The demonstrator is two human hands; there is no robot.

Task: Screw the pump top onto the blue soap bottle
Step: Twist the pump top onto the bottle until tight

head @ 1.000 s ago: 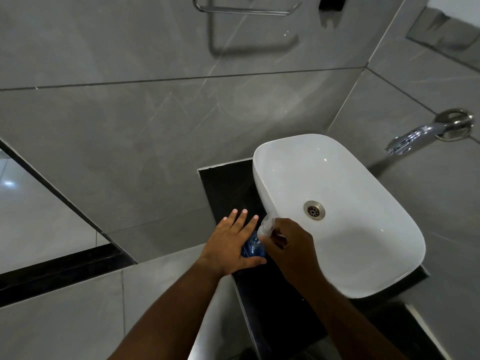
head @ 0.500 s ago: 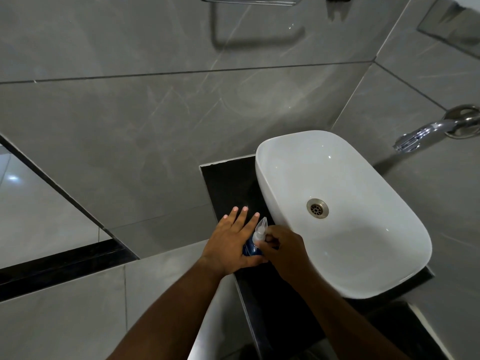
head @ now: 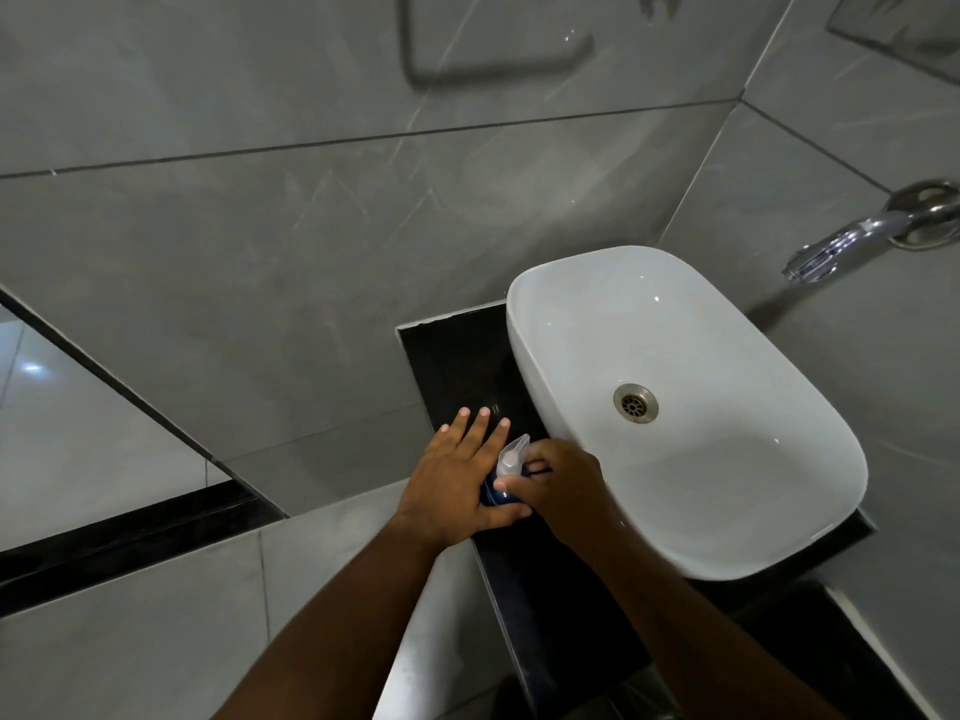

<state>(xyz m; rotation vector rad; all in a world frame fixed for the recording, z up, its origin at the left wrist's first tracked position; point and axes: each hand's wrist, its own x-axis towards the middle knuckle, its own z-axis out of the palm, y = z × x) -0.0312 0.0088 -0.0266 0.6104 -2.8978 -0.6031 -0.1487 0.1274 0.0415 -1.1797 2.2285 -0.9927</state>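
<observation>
The blue soap bottle [head: 492, 492] stands on the dark surface [head: 457, 356], between the two hands and mostly hidden by them. The left hand [head: 453, 485] steadies it from the side, palm against the bottle, fingers stretched straight and thumb hooked around its near side. The right hand [head: 558, 485] is curled closed over the pale pump top [head: 511, 454], which sits on the bottle's neck with its nozzle pointing away past the left fingertips. Just beyond the right hand rests the white basin [head: 727, 485].
</observation>
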